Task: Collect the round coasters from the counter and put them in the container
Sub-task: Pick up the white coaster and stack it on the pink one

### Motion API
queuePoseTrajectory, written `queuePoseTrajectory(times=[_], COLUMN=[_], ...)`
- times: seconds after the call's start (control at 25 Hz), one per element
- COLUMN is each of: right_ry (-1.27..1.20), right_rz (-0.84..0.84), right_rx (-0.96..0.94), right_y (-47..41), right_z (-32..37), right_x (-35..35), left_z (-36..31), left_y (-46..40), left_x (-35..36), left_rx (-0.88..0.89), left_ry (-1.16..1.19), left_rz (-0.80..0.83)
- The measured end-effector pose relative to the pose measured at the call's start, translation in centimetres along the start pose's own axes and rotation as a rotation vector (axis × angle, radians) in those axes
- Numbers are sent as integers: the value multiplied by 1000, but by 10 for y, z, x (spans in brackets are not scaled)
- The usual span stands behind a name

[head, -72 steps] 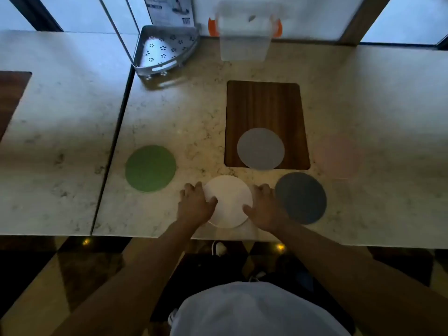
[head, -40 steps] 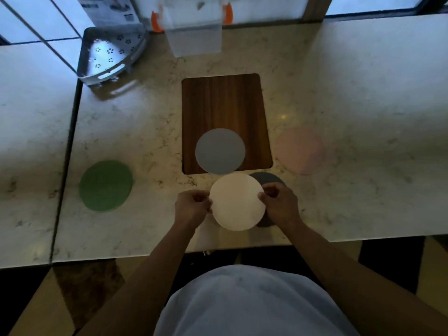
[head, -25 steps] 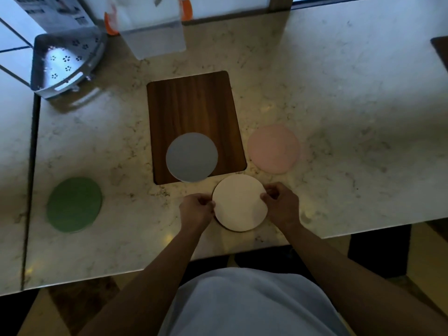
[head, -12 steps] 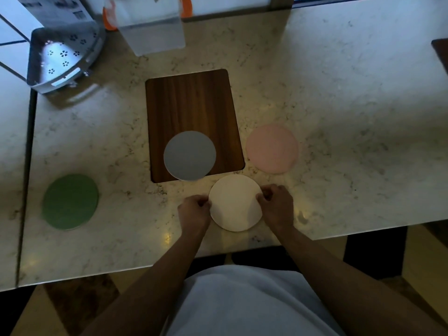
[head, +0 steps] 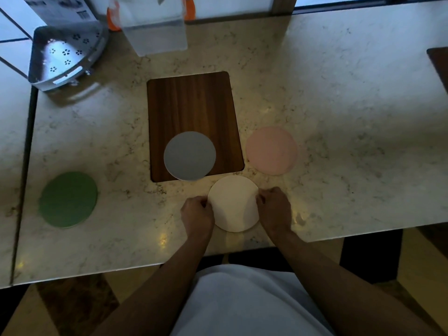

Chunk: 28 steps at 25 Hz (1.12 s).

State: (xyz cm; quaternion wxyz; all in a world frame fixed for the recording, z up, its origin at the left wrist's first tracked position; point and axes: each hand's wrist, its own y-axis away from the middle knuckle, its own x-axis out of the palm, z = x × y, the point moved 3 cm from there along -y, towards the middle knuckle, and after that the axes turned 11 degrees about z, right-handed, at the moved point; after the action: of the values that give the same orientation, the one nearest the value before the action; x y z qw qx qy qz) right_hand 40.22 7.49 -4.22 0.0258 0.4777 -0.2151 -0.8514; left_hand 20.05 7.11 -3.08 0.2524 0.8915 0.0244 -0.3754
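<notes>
A white round coaster (head: 233,202) lies near the counter's front edge, pinched at its left rim by my left hand (head: 197,212) and at its right rim by my right hand (head: 275,209). It hides the dark grey coaster it was laid over. A light grey coaster (head: 189,155) rests on the front part of the wooden board (head: 191,103). A pink coaster (head: 271,150) lies just right of the board. A green coaster (head: 68,199) sits far left. The clear plastic container (head: 155,32) stands at the back of the counter.
A perforated metal corner rack (head: 64,55) stands at the back left beside a seam between counter slabs. An orange object (head: 112,18) shows behind the container. Another dark board corner (head: 438,61) is at the right edge. The marble counter (head: 339,105) stretches to the right.
Both hands lifted the white coaster, carried it right and set it over the dark grey one, which is now hidden. In the last half second the hands barely moved.
</notes>
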Motion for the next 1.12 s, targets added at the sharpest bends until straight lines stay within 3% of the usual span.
queuePoseTrajectory(times=[0.32,0.56,0.88,1.12], right_ry=[102,-29,-266,-404], right_rz=[-25,-18,113,149], right_rx=[37,122,188,101], right_y=[1,-4,-16,-35], right_z=[7,8,-4,-25], right_x=[-4,-4,-11,-47], left_z=[-4,-6,-9,-35], left_y=[-3,-4,-9,-24], left_x=[1,-2,-7,-7], left_rx=[-40,-103,-260,-130], left_ry=[-80,-2,234,308], left_rz=[37,45,119,195])
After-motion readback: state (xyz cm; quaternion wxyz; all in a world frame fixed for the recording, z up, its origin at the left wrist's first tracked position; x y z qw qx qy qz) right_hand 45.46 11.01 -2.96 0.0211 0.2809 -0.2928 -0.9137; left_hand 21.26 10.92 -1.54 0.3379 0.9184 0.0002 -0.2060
